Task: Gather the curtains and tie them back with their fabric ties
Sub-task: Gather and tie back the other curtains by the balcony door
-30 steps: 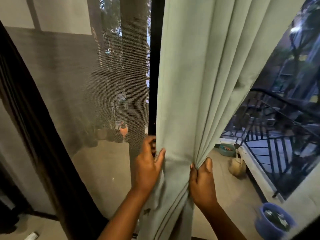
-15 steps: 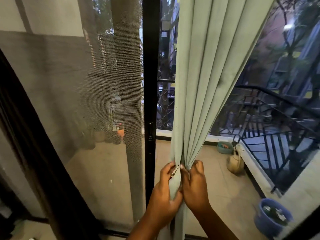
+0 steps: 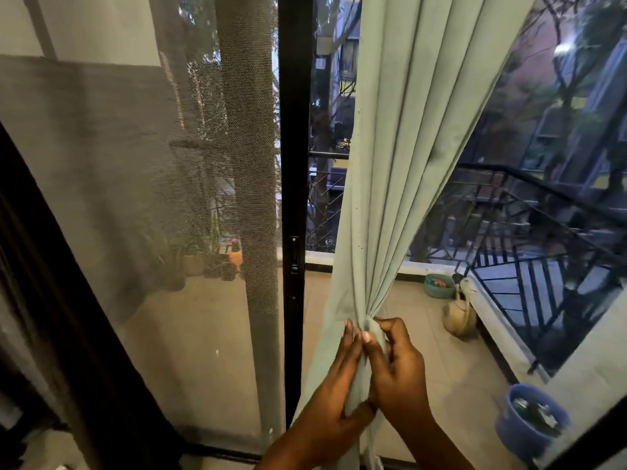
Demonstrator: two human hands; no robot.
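A pale green curtain [image 3: 400, 157] hangs from the top right and narrows into a tight bunch low in the middle of the view. My left hand [image 3: 334, 388] presses the bunched folds from the left with its fingers stretched up along the cloth. My right hand [image 3: 400, 368] grips the same bunch from the right, thumb and fingers pinching the gathered fabric. The two hands touch each other around the bunch. No fabric tie shows.
A black door frame post [image 3: 294, 198] stands just left of the curtain, with a grey mesh screen [image 3: 142, 198] further left. Through the glass lie a tiled balcony, a black railing [image 3: 543, 266], a blue pot [image 3: 529, 418], a teal bowl [image 3: 439, 285] and a tan jug [image 3: 459, 315].
The spread curtain has been drawn in to the right into a narrow bunch, uncovering the door post. My hands came together, and my left fingers now lie straighter along the cloth.
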